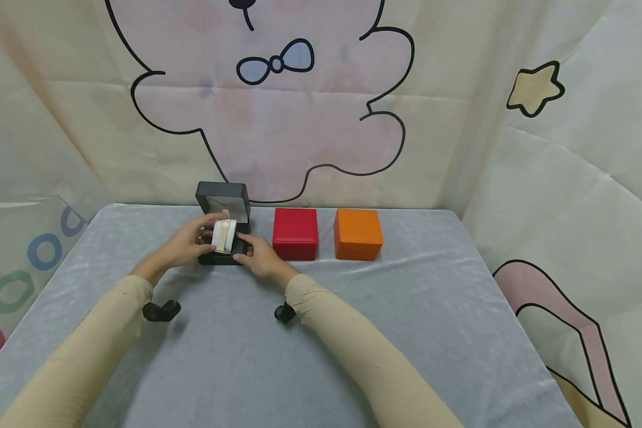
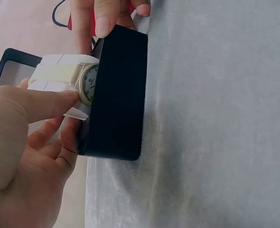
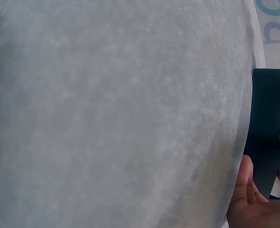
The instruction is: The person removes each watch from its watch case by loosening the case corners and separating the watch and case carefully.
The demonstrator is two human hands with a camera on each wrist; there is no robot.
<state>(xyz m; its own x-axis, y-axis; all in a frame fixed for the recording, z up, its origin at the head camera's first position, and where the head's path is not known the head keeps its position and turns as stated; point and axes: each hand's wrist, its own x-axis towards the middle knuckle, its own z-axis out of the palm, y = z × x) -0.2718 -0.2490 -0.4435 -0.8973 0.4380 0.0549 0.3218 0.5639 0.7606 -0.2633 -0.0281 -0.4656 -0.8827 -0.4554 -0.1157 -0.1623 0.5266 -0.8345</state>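
Left hand (image 1: 184, 245) has got its fingers pinched round the watch (image 2: 89, 83) and cushion (image 2: 49, 61) at the mouth of the black box (image 2: 118, 102); right hand's (image 1: 261, 256) fingers are clamped on the box's side. I'd brace the box and keep the cushion square so the watch doesn't scrape.

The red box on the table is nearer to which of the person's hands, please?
Right: the right hand is just left of the red box, holding the black case. The left hand is farther left, gripping the white cushion that bears the watch.
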